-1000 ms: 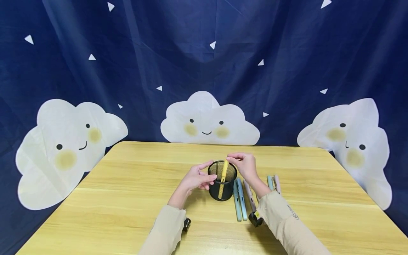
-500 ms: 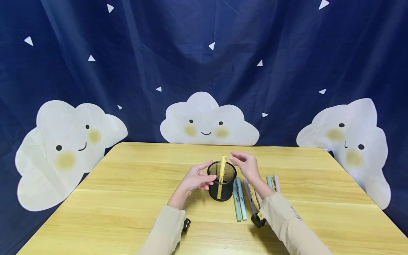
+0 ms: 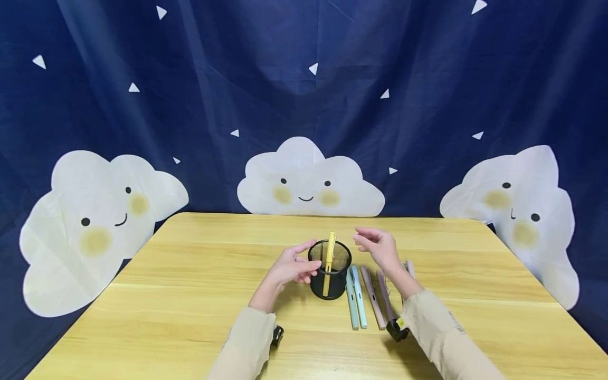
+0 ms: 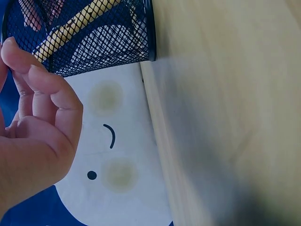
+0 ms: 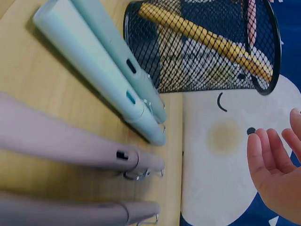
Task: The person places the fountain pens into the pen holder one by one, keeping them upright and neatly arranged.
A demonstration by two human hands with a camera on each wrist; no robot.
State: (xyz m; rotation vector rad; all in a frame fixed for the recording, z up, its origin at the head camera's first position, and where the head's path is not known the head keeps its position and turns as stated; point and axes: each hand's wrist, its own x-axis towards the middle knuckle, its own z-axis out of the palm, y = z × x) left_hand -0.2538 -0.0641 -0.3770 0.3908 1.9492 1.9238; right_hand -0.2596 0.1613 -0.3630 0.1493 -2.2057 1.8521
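Observation:
A black mesh pen holder (image 3: 338,286) stands upright on the table, with a yellow pen (image 3: 330,250) leaning inside it, its clip end above the rim. My left hand (image 3: 292,266) holds the holder's near-left rim, thumb and fingers around the edge. Right of the holder, my right hand (image 3: 381,249) is raised above the table with nothing in it, fingers loosely bent. Two blue-green pens (image 5: 87,56) lie side by side close to the holder. Beside them lie two mauve pens (image 5: 94,147), clips toward the far side.
Behind the right wrist, another pale pen (image 3: 410,268) partly shows. The wooden table (image 3: 166,306) ends at a dark blue curtain (image 3: 209,105) printed with white clouds. A black wrist camera (image 3: 397,330) hangs beneath the right sleeve, close to the mauve pens.
My right hand has let go of the yellow pen, leaving it in the holder, and moved right. The left hand stays on the rim. More of the mauve pens now shows.

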